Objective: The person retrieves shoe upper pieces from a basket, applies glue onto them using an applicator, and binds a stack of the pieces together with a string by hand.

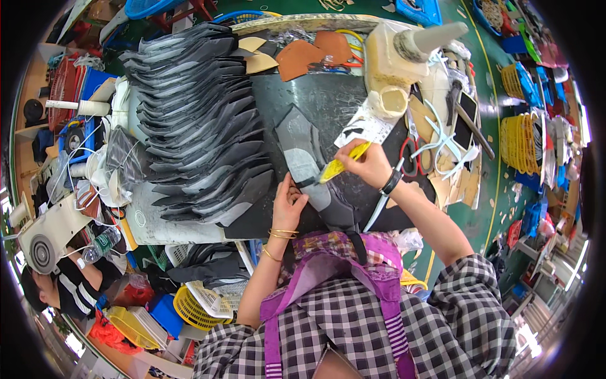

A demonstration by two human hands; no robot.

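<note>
A dark grey shoe-upper-like piece point(302, 161) with lighter grey patches lies lengthwise on the black work surface in front of me. My left hand point(289, 203) rests at its left edge, thumb and fingers apart. My right hand point(368, 165) grips a yellow brush point(334, 169), its tip at the middle of the piece. To the left, a long overlapping row of similar grey pieces point(202, 114) covers much of the table. A white printed paper point(366, 129) lies just beyond my right hand, partly under a pale cup-like container point(393, 102).
A large cream glue container point(388, 60) with a spout stands at the far right. Red-handled scissors point(411, 148), a light-blue forked tool point(442, 142), a phone point(466, 120) and a hammer point(473, 129) crowd the right edge. Orange-brown pieces point(298, 60) lie at the back. Yellow baskets point(196, 307) stand below left.
</note>
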